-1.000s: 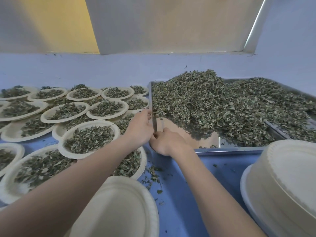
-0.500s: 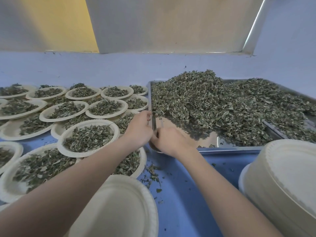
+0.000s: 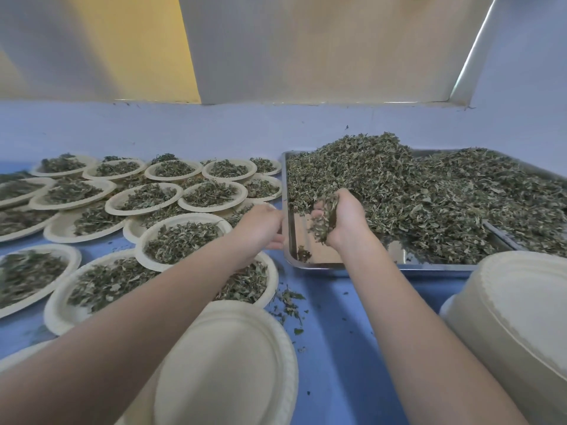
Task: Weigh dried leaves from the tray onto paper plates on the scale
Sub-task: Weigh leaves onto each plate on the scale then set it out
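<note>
Steel tray [image 3: 310, 262], shiny, rectangular, set on the blue table [image 3: 343, 338] at centre right. It holds a large heap of dried leaves [image 3: 429, 197] piled toward its far and right parts; the near left corner shows bare metal with a small clump of leaf lying on it.

Right hand [image 3: 340, 217]: raised over the bare near left corner of the tray, fingers curled round a handful of dried leaves, with leaf spilling out at the left and lower side of the fist. The handful sits just left of the main heap and above the tray floor.

Left hand [image 3: 260, 225]: at the tray's left rim, fingers curled over or against the edge; whether it truly grips the rim cannot be told.

Filled paper plates [image 3: 181, 240]: many, overlapping, spread across the left half of the table from near to far, each carrying a portion of leaves.

Empty paper plate [image 3: 227, 363]: near centre, below and between the forearms, partly covered by the left arm. What it stands on is hidden.

Stack of empty plates [image 3: 515, 302]: near right, just beside the tray's near edge.

Loose leaf crumbs [image 3: 288, 305]: scattered on the table between the nearest filled plate and the tray.
</note>
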Demonstrator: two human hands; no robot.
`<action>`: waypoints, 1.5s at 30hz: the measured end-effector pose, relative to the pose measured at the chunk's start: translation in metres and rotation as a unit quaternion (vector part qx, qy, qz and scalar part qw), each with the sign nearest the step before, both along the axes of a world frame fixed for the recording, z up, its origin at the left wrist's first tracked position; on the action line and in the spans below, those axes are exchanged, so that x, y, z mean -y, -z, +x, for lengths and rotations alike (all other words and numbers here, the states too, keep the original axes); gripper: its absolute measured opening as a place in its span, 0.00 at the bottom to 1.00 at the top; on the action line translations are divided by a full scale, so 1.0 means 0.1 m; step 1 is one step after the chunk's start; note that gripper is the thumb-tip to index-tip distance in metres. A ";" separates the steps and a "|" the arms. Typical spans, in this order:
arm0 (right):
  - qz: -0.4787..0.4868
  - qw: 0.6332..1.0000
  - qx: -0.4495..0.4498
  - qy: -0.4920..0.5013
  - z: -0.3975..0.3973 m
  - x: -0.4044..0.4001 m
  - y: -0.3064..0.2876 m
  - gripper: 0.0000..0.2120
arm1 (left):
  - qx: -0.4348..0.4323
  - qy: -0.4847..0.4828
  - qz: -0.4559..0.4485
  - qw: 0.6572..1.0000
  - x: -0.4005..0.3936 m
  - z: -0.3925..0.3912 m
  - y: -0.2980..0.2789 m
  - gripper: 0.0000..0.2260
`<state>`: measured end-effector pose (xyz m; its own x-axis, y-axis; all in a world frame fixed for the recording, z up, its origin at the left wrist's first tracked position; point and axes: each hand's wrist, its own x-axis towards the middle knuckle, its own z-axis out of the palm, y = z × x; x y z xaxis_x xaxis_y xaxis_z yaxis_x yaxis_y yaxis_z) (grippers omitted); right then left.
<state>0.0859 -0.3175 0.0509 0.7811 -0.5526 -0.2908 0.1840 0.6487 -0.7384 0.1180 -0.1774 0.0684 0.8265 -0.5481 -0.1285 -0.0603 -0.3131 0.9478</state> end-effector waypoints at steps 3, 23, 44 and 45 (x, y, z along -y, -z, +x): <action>0.059 0.992 0.079 -0.076 -0.16 -0.37 -0.13 0.14 | -0.094 -0.035 -0.072 0.992 -0.23 -0.13 -0.10 0.13; -0.768 0.555 -0.030 -0.318 -1.18 -1.59 0.06 0.32 | 0.035 -0.222 -0.136 0.965 -1.75 -0.90 0.10 0.11; -0.741 0.661 0.059 -0.105 -0.90 -1.47 0.05 0.19 | 0.234 -0.143 0.006 0.962 -1.25 -0.73 0.00 0.12; -0.741 0.663 0.056 -0.097 -0.88 -1.43 0.03 0.19 | 0.237 -0.137 0.013 0.962 -1.19 -0.69 -0.02 0.13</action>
